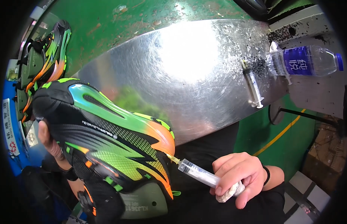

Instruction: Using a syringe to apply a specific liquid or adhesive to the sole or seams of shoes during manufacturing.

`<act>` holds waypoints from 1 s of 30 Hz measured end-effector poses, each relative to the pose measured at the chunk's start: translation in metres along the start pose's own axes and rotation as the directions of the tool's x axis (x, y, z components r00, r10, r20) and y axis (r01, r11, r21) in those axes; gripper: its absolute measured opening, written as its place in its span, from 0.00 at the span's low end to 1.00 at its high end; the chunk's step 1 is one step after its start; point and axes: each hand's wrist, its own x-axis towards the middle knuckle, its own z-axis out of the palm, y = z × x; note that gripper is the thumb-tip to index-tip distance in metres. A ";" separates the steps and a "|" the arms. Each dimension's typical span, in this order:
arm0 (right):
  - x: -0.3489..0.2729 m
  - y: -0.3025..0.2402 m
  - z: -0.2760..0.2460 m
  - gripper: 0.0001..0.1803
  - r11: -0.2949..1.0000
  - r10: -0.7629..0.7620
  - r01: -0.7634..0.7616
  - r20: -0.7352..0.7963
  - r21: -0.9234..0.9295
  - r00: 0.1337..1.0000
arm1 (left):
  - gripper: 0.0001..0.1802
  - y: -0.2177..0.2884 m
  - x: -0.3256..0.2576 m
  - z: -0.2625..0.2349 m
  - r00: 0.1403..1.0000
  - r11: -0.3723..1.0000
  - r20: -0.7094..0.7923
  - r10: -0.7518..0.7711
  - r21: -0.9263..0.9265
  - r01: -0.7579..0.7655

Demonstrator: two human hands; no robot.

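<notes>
My left hand (pixel 48 136) is wrapped round the toe end of a black, green and orange sneaker (pixel 121 149); most of its fingers are hidden behind the shoe. The sneaker is turned sole-up, with a grey-green shoe last (pixel 145 203) sticking out of its opening at the bottom. In my right hand (pixel 242 171) is a clear syringe (pixel 197 173), its back end wrapped in a white wad (pixel 232 192). The syringe's yellowish needle tip (pixel 172 158) meets the heel end, at or very close to the edge between sole and upper.
A shiny metal table (pixel 143 67) lies beyond the shoe. On its right side are a second syringe (pixel 253 87) and dark specks, beside a plastic bottle (pixel 311 61) lying on its side. More similar sneakers (pixel 54 52) stand at the far left near a blue panel (pixel 11 112).
</notes>
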 end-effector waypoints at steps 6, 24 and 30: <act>-0.003 0.015 -0.014 0.22 0.997 -0.056 0.058 -0.032 0.045 0.998 | 0.39 -0.010 0.000 0.018 0.986 0.988 -0.066 -0.150 0.018 0.152; 0.031 0.040 -0.012 0.23 0.963 -0.219 0.215 -0.003 -0.164 0.976 | 0.29 -0.012 -0.129 0.048 0.800 0.866 -0.361 -0.479 -0.050 0.497; 0.030 0.038 -0.011 0.22 0.957 -0.221 0.216 -0.005 -0.194 0.975 | 0.27 -0.012 -0.202 0.037 0.702 0.813 -0.431 -0.567 -0.160 0.559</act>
